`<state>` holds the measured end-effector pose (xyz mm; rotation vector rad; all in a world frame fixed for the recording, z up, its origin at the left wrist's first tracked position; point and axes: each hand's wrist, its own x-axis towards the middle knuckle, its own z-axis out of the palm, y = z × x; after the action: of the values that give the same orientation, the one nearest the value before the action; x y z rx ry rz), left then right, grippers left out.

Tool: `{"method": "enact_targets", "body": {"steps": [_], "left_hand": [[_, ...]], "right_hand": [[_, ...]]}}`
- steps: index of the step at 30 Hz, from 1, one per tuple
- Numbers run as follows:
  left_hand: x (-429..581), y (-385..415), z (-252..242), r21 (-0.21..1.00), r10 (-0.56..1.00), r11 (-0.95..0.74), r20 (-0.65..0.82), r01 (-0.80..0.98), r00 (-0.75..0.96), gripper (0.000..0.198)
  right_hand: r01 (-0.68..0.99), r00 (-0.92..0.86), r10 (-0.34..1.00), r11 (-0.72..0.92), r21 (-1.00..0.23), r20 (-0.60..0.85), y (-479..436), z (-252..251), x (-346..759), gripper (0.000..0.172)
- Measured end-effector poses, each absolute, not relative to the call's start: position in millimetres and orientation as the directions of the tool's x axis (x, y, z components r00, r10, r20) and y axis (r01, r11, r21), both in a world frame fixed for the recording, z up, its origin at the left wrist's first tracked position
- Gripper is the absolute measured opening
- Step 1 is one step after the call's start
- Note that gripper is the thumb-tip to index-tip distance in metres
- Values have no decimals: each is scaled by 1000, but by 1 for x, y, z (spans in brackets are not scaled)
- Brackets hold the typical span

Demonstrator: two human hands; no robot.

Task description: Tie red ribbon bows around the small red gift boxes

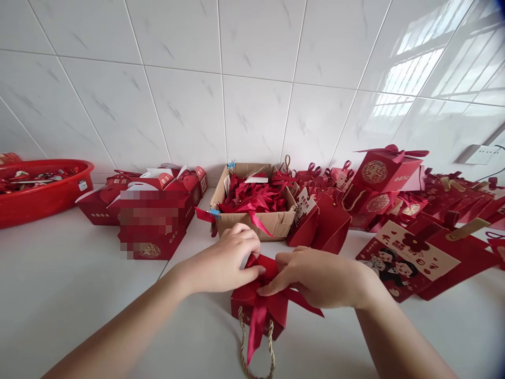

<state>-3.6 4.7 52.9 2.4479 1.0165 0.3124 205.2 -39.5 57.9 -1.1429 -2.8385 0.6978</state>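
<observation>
A small red gift box (252, 310) with a beige rope handle (256, 352) stands on the white counter near me. A red ribbon (268, 310) lies over its top, with tails hanging toward me. My left hand (226, 260) is closed, pinching the ribbon at the box's top left. My right hand (319, 276) is closed on the ribbon from the right, its forefinger pressing at the middle of the bow.
A cardboard box (252, 218) full of red ribbons sits just behind my hands. Red gift boxes (153, 216) are stacked to the left, several more red bags and boxes (398, 210) lie piled on the right. A red plastic basket (39, 192) stands far left by the tiled wall.
</observation>
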Motion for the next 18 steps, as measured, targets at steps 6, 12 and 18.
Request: {"method": "enact_targets", "body": {"steps": [6,12,18], "left_hand": [[9,-13,35,719,826,-401,16,568,563,15],[15,-17,13,844,898,-309,107,439,426,36],[19,-18,5,870,893,-323,150,373,423,42]], "right_hand": [[621,-748,660,656,-429,-75,-36,65,207,53],[683,-661,748,567,-461,-60,-35,71,211,33],[648,-697,716,604,-464,-40,-30,67,216,24]]}}
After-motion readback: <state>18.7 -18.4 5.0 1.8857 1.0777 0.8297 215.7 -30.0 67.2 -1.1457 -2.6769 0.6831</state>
